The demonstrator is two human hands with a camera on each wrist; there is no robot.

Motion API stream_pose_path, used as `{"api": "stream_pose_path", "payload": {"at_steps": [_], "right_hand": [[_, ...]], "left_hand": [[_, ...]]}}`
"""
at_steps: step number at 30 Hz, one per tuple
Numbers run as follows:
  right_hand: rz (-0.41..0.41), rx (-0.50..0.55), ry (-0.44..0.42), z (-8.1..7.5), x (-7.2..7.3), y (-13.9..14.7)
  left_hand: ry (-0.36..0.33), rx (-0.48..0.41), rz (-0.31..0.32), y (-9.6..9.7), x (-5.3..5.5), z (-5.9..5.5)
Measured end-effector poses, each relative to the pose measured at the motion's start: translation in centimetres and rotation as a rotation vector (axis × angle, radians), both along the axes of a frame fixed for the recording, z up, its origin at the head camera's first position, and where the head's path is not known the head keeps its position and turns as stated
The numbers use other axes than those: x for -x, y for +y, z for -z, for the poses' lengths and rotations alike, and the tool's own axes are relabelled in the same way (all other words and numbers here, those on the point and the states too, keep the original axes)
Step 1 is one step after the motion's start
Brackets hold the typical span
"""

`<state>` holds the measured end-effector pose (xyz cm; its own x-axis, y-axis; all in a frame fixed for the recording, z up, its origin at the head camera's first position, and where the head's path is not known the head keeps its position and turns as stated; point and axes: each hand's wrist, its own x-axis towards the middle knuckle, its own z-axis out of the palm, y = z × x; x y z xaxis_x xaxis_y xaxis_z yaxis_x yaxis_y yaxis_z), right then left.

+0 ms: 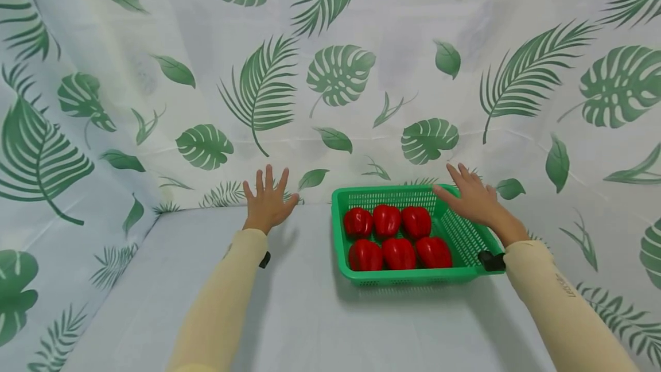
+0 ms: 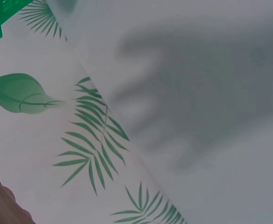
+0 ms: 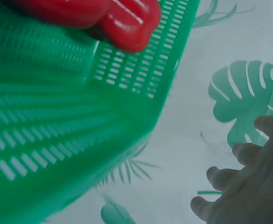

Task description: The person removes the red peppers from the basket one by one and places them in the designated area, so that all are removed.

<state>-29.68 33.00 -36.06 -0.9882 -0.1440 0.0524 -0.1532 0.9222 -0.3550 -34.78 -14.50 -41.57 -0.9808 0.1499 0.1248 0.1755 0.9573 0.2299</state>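
A green plastic basket (image 1: pixel 343 271) with slotted walls stands on the white-covered table. Several shiny red bell peppers (image 1: pixel 387 221) lie in it in two rows, toward its left side. My right hand (image 1: pixel 472 200) hovers over the basket's right end with fingers spread, holding nothing. In the right wrist view its fingers (image 3: pixel 220 178) show beside the basket's wall, apart from the peppers. Left of the basket, my left hand (image 1: pixel 264 204) is held above the table, fingers spread and nothing in it. Only an edge of that hand appears in the left wrist view, with its shadow on the cloth.
A white curtain (image 1: pixel 289 171) printed with green leaves rises behind the table and along both sides. The bare tabletop (image 1: pixel 294 314) extends left and in front of the basket. Each wrist carries a small black device (image 1: pixel 490 260), partly hidden by its sleeve.
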Motion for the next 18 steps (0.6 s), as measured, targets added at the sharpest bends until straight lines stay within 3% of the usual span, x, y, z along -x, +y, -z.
{"api": "stream_pose_path", "payload": {"at_steps": [7, 12, 18], "right_hand": [[-0.019, 0.029, 0.006, 0.5, -1.9, 1.5], [-0.01, 0.054, 0.016, 1.3, -3.4, 2.6], [0.005, 0.165, 0.013, 2.8, -5.4, 3.9]], "left_hand": [[-0.022, 0.017, -0.008, 0.0, 0.5, 0.1], [-0.016, -0.027, 0.001, 0.1, 0.8, 0.1], [-0.033, -0.051, 0.001, 0.5, 1.0, 0.0]]}}
